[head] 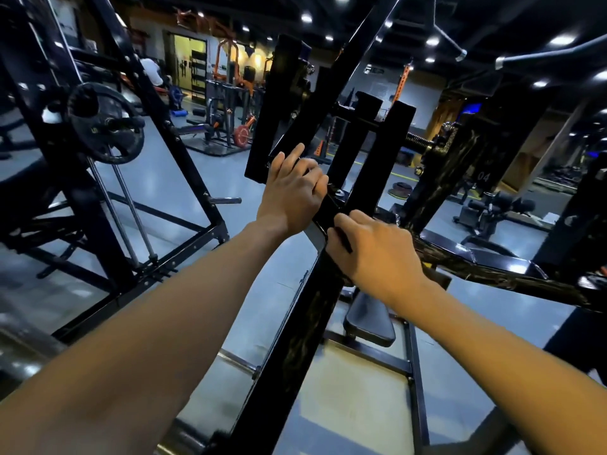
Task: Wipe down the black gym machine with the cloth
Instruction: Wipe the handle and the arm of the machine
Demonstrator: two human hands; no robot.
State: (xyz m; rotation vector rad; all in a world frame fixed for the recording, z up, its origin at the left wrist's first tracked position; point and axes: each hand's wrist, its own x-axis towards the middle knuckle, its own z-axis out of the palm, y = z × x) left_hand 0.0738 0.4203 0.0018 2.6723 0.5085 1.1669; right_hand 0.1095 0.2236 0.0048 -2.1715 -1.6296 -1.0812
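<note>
- Across the whole view, a gym hall: grey glossy floor (pixel 170 178), ceiling spotlights, orange racks far back.
- Left side blocked by a black rack (pixel 184 178) carrying a round weight plate (pixel 106 123).
- Black gym machine (pixel 305 323) dead centre, its slanted glossy beam rising between both forearms; upright posts crowd behind it.
- Padded bench (pixel 369 323) below right, open floor beyond.
- Left hand (pixel 292 192) curled round the beam higher up.
- Right hand (pixel 374 251) grips the beam just below, pinching a dark strip that may be the cloth (pixel 343 239); cannot tell for sure.
</note>
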